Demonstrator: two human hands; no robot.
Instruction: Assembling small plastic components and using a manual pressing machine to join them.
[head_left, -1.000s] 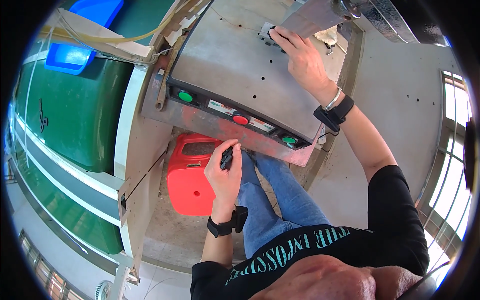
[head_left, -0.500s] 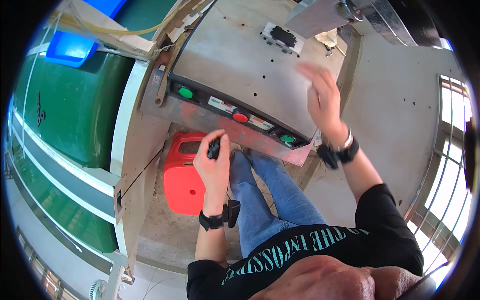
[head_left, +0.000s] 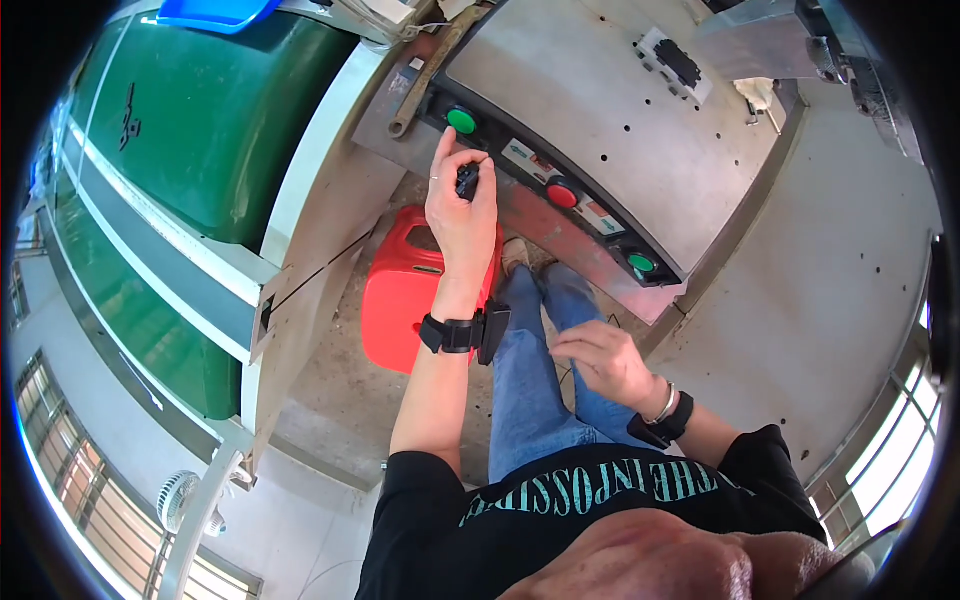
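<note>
My left hand [head_left: 462, 225] is closed on several small black parts [head_left: 467, 181], mostly covered by the fingers, so their exact kind is unclear. Its index finger reaches up to the lower edge of the left green push button [head_left: 461, 121] on the machine's front panel. Whether the fingertip presses it, I cannot tell. In front of my body, over my thighs, my right hand [head_left: 612, 368] hangs with its fingers together and bent, nothing showing in them. On the metal machine table [head_left: 560, 80], a light metal fixture [head_left: 650, 62] carries a black part [head_left: 679, 64].
A red button [head_left: 562, 195] and another green button [head_left: 641, 262] sit on the panel. A wrench [head_left: 428, 85] lies at its left end. Below stands a red plastic stool [head_left: 392, 310]. A green conveyor belt [head_left: 190, 130] with small black parts [head_left: 129, 120] runs along the left.
My left hand has moved up to the left green button, still holding the black parts. My right hand has dropped from over the machine table to my lap. The view has shifted.
</note>
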